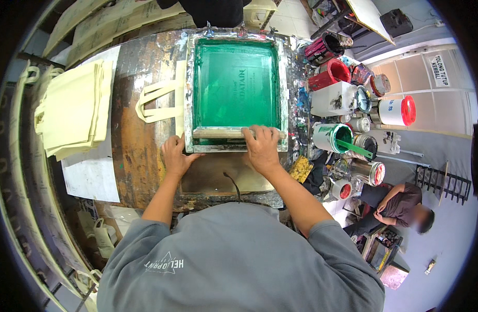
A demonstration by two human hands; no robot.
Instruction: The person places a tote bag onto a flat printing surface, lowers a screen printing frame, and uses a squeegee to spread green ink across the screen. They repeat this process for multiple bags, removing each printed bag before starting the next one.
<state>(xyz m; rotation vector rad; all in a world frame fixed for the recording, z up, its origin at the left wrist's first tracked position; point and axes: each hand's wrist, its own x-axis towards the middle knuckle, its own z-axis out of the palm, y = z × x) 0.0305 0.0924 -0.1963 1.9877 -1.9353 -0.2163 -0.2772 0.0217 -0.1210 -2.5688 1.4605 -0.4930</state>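
Note:
A screen-printing frame (283, 78) with a worn, pale wooden edge lies on the table, its mesh coated in green ink (218, 73). Across the near end of the mesh rests a squeegee (213, 133) with a wooden handle. My right hand (263, 150) is closed over that handle's right part, fingers wrapped across the top. At the frame's near left corner is my left hand (176, 157), thumb and fingers spread apart around the corner. A cream cloth bag (180, 99) lies under the frame; its edge and handles (158, 113) stick out on the left.
Cream bags (75, 106) are stacked on the left over white sheets (91, 177). Ink tubs crowd the right side, including a white one (325, 136) with a green spatula (356, 148). A seated person (400, 205) is at lower right; racks (33, 156) line the left.

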